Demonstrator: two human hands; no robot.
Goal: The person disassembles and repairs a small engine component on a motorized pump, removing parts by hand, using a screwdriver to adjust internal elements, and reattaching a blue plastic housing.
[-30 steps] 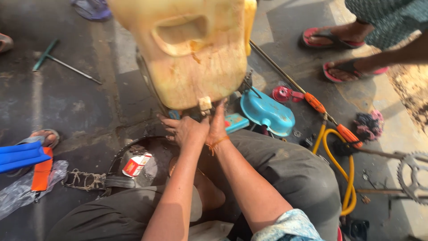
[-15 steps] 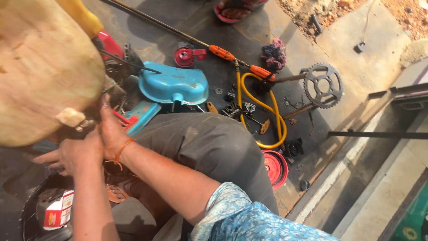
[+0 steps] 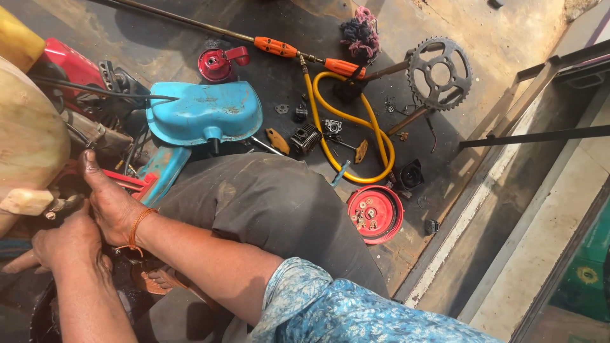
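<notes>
Working the spout at nine o'clock, my left hand (image 3: 73,244) and right hand (image 3: 111,203) pinch the cap fitting (image 3: 28,202) under the yellowed jerrycan (image 3: 28,140); next, careful twisting.

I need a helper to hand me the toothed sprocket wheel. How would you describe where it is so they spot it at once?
Start from the yellow hose loop on the dark floor, then look up and right past its orange handle. The sprocket lies there flat: a grey metal ring with teeth all round and open cutouts, unlike the solid red round cover lower down.
</notes>
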